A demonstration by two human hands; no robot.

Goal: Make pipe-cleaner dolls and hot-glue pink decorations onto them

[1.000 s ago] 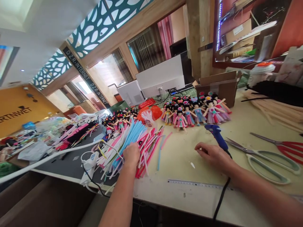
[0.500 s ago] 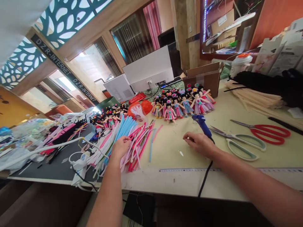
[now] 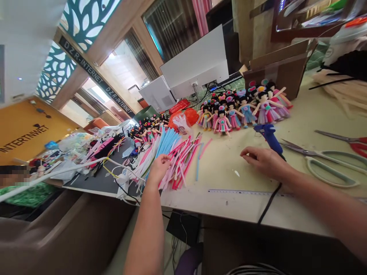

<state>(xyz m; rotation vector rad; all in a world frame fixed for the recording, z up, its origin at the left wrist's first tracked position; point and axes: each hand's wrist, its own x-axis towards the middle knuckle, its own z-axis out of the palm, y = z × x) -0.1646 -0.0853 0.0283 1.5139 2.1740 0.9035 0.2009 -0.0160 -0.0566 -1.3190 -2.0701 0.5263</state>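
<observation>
My left hand (image 3: 158,169) rests over a spread bundle of fuzzy pipe cleaners, with blue ones (image 3: 168,141) beyond it and pink ones (image 3: 183,162) to its right. Its fingers are curled in, and no pipe cleaner shows between them. On the pale tabletop, my right hand (image 3: 262,161) lies with thumb and fingers drawn together, nothing visible in them. Just behind it is a blue glue gun (image 3: 271,138), its dark cord partly hidden by my wrist. Scissors with pale green and white handles (image 3: 332,170) lie to the right of that hand.
Several pipe-cleaner dolls (image 3: 223,122) stand at the back before a cardboard box (image 3: 278,74). Red-handled scissors (image 3: 359,147) lie far right. A ruler (image 3: 229,191) runs along the front edge. A white power strip (image 3: 123,183) sits left, and monitors (image 3: 197,65) stand behind.
The camera has turned left, so the table and hands appear shifted right and more of the left side shows. Both hands keep about the same pose and place on the table.
</observation>
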